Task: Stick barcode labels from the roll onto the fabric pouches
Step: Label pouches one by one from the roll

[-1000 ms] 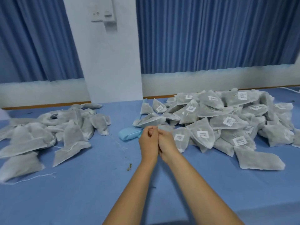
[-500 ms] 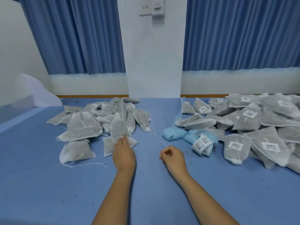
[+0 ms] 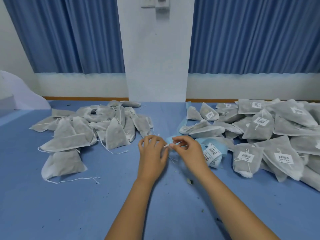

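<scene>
Pinching a small white slip [image 3: 166, 145] between thumb and forefinger of the right hand [image 3: 188, 150], at centre; left hand [image 3: 152, 157] alongside, fingers loosely curved, thumb at the slip, grip unclear; label roll [image 3: 212, 153] just right; unlabelled pouches [image 3: 90, 129] heaped left, labelled pouches [image 3: 270, 132] right.

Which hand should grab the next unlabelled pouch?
Left. The left hand sits nearer the unlabelled pouches and seems free; the right hand pinches a small white piece, likely a label, beside the label roll.
</scene>
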Available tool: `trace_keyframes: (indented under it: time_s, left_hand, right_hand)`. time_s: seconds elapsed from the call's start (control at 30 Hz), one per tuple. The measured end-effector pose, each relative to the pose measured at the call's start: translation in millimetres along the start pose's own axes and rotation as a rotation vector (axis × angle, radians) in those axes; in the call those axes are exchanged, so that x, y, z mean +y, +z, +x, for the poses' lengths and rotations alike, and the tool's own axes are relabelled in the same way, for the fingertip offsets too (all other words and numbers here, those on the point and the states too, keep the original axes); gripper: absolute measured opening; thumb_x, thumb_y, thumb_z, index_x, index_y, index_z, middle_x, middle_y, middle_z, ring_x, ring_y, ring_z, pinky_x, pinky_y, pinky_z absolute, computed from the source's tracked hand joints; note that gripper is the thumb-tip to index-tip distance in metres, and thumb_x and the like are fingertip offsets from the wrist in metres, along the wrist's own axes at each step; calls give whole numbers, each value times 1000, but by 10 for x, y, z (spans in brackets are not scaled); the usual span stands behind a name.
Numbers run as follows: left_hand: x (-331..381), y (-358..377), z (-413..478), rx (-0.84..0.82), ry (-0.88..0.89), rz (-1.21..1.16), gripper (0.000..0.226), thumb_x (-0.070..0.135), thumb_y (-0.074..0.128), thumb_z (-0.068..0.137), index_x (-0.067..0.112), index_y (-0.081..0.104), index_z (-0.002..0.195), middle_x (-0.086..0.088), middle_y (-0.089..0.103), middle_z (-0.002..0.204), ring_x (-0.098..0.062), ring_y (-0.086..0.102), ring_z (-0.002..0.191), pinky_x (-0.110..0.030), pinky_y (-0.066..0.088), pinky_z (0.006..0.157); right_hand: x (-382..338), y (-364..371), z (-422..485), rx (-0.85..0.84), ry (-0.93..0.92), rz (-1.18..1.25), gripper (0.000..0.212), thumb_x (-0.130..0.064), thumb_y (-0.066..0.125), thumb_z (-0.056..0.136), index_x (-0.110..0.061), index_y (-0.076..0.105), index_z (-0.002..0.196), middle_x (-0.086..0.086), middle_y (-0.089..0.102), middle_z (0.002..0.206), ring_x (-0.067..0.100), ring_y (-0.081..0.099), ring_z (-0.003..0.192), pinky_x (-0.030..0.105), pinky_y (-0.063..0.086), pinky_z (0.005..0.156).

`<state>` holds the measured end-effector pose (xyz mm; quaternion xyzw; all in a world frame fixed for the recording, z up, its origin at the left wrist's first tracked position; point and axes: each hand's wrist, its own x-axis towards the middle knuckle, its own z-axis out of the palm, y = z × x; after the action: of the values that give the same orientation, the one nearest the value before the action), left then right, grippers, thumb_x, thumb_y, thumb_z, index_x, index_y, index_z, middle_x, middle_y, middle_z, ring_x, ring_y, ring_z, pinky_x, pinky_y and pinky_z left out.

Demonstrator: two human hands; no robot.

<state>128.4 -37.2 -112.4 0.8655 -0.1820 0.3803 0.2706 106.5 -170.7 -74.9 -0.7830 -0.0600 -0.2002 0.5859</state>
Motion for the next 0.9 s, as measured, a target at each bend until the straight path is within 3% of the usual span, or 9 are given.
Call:
trace_keyframes:
  time_s: [0.17,0.27,0.33,0.43,0.5,0.63,0.73,0.8,0.9]
  left_hand:
    - [170,96,-69,71,-48,-209,20,21,67,85,13,62,103,-1,56,116,-16,43,112,-35,32,95]
    - [145,52,-87,124,-31,-204,33,38,66,80,17,57,104,1,47,110,-12,41,103,-25,29,89]
    - [134,43,-91,9,0,-249,27,40,68,81,20,56,94,8,52,99,-8,45,93,-23,33,82]
    - [170,89,-87,-191,-177,-417,20,28,71,86,25,52,83,17,59,82,-3,53,79,-17,38,68]
    - [167,115,-77,-153,-231,-449,13,18,70,88,22,58,83,17,62,81,1,57,78,-12,41,68]
    - [146,99,-73,-85,-115,-395,19,0,63,87,16,70,93,7,55,90,-3,55,80,-8,39,73]
    - [157,71,-88,-176,-122,-451,12,15,62,88,20,73,87,11,50,96,-10,56,79,-15,42,72]
    - [167,64,-86,-196,-125,-487,16,31,63,88,19,72,80,13,57,89,-7,59,79,-19,43,72]
    - [156,49,-96,-180,-140,-475,17,31,65,91,21,72,79,15,62,72,-4,58,69,-19,41,66]
  right_hand:
    - [47,-176,76,-50,37,8,25,1,69,80,-19,67,66,-13,65,63,-4,58,59,10,44,63]
    - [163,-141,29,-48,106,96,23,3,64,83,-14,66,68,-7,66,64,1,58,59,14,44,62]
    - [200,-95,-19,-12,137,181,22,5,61,84,-11,66,70,-1,68,67,6,61,62,16,46,62]
    - [167,-65,-44,30,149,305,19,7,62,83,-9,64,73,-1,69,70,7,64,66,14,49,63]
    - [132,-101,-51,39,165,401,14,6,64,83,-7,64,78,5,70,74,8,62,63,14,48,62]
    - [111,-248,-27,29,231,728,11,5,61,84,-5,64,86,5,71,73,10,56,59,16,49,62]
    - [119,-343,12,105,277,876,11,6,58,86,-3,65,88,4,72,74,8,63,64,14,51,65]
    - [146,-371,15,187,290,818,11,4,61,85,-6,67,88,1,72,74,7,63,65,15,51,66]
    - [191,-383,-13,305,87,166,13,-5,70,81,-17,71,86,-10,66,80,4,55,66,21,44,65]
